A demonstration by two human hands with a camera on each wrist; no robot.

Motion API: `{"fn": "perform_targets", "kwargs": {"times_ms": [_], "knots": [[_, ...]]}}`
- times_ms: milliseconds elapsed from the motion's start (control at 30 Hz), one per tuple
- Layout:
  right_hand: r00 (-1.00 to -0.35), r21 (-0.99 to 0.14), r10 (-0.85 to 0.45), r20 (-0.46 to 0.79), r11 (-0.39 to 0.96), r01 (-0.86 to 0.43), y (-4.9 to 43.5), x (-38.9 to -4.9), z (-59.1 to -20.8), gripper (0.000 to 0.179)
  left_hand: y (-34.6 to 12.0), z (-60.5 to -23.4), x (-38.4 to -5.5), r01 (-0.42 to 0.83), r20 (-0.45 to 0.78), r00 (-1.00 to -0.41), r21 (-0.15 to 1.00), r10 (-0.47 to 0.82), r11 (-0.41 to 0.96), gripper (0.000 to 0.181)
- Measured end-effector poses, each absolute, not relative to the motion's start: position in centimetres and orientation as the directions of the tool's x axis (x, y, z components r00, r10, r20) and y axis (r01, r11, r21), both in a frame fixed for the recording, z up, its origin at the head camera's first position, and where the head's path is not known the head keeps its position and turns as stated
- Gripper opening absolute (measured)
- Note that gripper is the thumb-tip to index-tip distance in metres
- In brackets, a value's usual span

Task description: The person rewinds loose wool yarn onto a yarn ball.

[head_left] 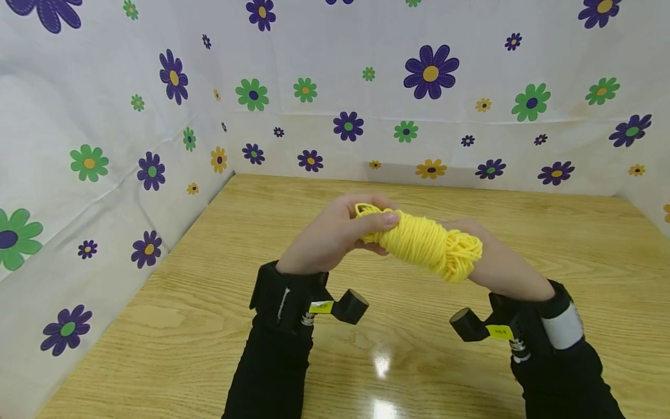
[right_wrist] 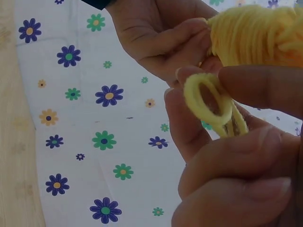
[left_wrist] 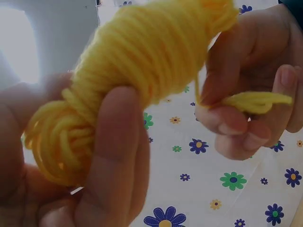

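A bundle of yellow yarn (head_left: pixel 421 240), wound round its middle with looped ends, is held up over the table. My left hand (head_left: pixel 332 233) grips its left end, the thumb lying along the windings. Behind the right end is my right hand (head_left: pixel 494 256), its fingers mostly hidden by the bundle in the head view. The left wrist view shows a strand running from the bundle to the right hand (left_wrist: pixel 251 56), which pinches a small doubled length of yarn (left_wrist: pixel 258 101). In the right wrist view, that loose yarn (right_wrist: pixel 190 100) forms a small loop between finger and thumb.
A wooden table (head_left: pixel 209 326) lies beneath both hands, with light reflecting near its front. A white cloth (head_left: pixel 335 70) printed with purple, green and orange flowers hangs behind and at the sides. Each wrist wears a black camera mount (head_left: pixel 290 297).
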State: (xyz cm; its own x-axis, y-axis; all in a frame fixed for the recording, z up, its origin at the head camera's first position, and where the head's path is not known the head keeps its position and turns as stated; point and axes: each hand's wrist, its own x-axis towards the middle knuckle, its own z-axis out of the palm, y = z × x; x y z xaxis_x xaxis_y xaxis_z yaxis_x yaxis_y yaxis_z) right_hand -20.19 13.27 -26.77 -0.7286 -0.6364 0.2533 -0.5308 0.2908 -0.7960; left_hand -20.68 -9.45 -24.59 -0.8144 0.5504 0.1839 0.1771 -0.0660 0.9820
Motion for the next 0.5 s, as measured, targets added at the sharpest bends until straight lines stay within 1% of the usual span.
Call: {"fn": "perform_targets", "kwargs": {"times_ms": [67,100,167,267,400,500], "knots": [[-0.663,-0.796,-0.683,0.305,0.199,-0.572,13.24,-20.40,-26.72,0.011,-9.63,-24.59,-20.69,0.197,0.173,-0.794,0.980,0.583,-0.022,0.020],[-0.644,-0.803,-0.698,0.313,0.168,-0.572,13.20,-20.47,-26.70,0.012,-9.73,-24.58,-20.71,0.211,0.167,-0.783,0.977,0.599,0.004,0.021],[-0.634,-0.821,-0.714,0.299,0.147,-0.552,13.14,-20.54,-26.61,0.012,-9.90,-24.61,-20.73,0.238,0.155,-0.762,0.970,0.628,0.050,0.021],[-0.663,-0.857,-0.709,0.242,0.164,-0.489,13.13,-20.42,-26.42,0.016,-10.16,-24.60,-20.76,0.278,0.141,-0.737,0.955,0.660,0.106,0.020],[-0.699,-0.893,-0.695,0.169,0.193,-0.407,13.16,-20.20,-26.25,0.020,-10.40,-24.60,-20.80,0.324,0.135,-0.704,0.934,0.697,0.147,0.016],[-0.719,-0.912,-0.681,0.140,0.195,-0.362,13.14,-20.10,-26.28,0.021,-10.44,-24.64,-20.86,0.337,0.118,-0.693,0.925,0.711,0.175,0.015]]}}
